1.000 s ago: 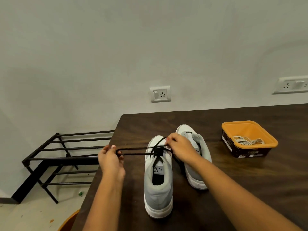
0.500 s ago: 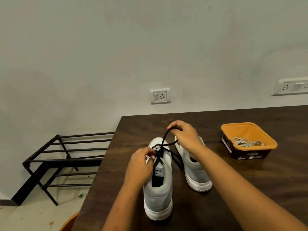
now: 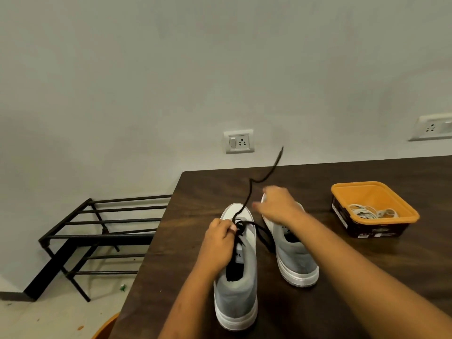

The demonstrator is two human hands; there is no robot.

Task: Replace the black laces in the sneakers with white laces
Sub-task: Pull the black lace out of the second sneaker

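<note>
Legible text, head view. On the white tongue label [image 3: 238, 256] of the near grey sneaker [image 3: 236, 297] you can read one black capital, "A", at the end of a word; your left hand [image 3: 220, 243], pinching the black lace [image 3: 241, 226], covers the letters before it. The tongue label [image 3: 285, 228] of the far grey sneaker [image 3: 297, 263] carries dark print, too small and too hidden to read. The dark wall of the orange-rimmed container [image 3: 376, 230] bears white labels with small print, which you cannot make out.
</note>
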